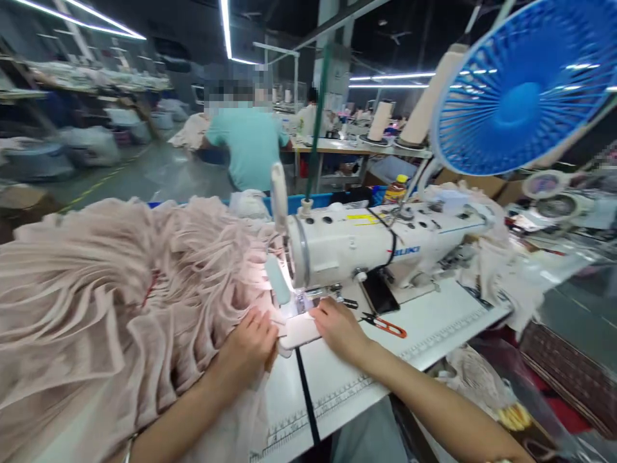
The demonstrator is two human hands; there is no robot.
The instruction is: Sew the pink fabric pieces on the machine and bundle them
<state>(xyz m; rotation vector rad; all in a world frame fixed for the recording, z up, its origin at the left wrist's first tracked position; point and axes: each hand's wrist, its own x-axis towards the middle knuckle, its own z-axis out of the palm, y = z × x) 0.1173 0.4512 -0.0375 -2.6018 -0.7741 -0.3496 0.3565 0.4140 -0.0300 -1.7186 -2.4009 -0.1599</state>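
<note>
Fabric, pale pink and pleated (120, 289), is heaped over the sewing table (434, 325) from seven to ten o'clock of the needle. Its brightly lit edge runs in under the presser foot of the white Juki sewing machine (366, 244). The left hand (250, 344) lies knuckles up on that edge at seven o'clock of the foot, with its fingers bent. Whether they pinch the cloth or only press it I cannot tell. The right hand (340, 328) lies at five o'clock of the foot, spread out palm down, its fingertips on the same lit strip.

Orange-handled thread snips (385, 325) lie on the table at three o'clock of the right hand, just beside it. A black phone (378, 292) lies under the machine's arm. A blue fan (520, 83) hangs at one o'clock. A person in a teal shirt (250, 145) works at twelve o'clock, back turned.
</note>
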